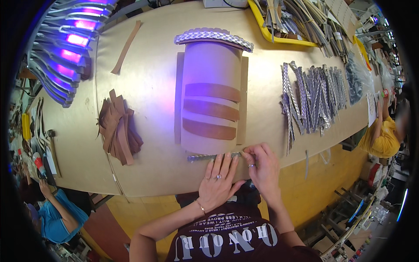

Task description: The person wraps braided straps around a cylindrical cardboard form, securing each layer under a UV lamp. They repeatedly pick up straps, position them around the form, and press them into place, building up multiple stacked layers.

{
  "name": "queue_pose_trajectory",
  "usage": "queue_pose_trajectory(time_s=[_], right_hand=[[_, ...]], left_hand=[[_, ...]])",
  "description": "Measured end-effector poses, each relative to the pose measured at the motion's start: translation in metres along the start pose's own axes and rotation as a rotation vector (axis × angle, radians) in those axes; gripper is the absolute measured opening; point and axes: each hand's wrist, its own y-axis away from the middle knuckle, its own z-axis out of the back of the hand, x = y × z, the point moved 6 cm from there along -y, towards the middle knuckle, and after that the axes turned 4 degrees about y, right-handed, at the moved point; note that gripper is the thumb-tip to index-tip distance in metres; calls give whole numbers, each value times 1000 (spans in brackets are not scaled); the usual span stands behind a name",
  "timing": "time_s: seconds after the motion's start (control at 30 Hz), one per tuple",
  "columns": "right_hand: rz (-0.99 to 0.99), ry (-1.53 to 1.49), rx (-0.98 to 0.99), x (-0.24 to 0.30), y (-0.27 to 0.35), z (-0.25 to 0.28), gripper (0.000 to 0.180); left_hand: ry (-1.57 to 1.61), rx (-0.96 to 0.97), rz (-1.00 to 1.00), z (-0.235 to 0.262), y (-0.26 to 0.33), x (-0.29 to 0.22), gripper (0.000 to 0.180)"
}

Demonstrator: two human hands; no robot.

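Tan bench [148,87] lying in a crowded workshop | silver braided strip [205,156] lying along near edge | left hand [217,181] pressing flat on it, fingers spread | right hand [262,168] pinching its right end

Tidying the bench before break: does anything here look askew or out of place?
Mostly orderly. One lone brown strip lies slanted at the far left, apart from the heaped brown strips. Both hands, left hand and right hand, press a braided strip flat.
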Motion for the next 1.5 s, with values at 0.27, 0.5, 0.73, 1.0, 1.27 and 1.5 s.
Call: queue_pose_trajectory(time_s=[0.27, 0.5, 0.73, 1.0, 1.27, 1.5], right_hand=[[96, 296, 60, 14, -2, -3, 9], [110, 302, 121, 25, 11, -4, 10], [18, 73, 210, 18, 6, -2, 10], [-42, -28, 143, 14, 5, -2, 16], [-70, 10, 122, 10, 1, -3, 17], [70, 165, 83, 30, 2, 1, 11]], left_hand=[[-12, -6, -15, -2, -1, 1, 74], [-36, -18, -38, -1, -2, 0, 73], [3, -49, -60, 1, -2, 0, 69], [13, -16, -31, 3, -3, 1, 65], [-136, -42, 66, 3, -1, -1, 67], [-116, 28, 108, -3, 3, 3, 67]])
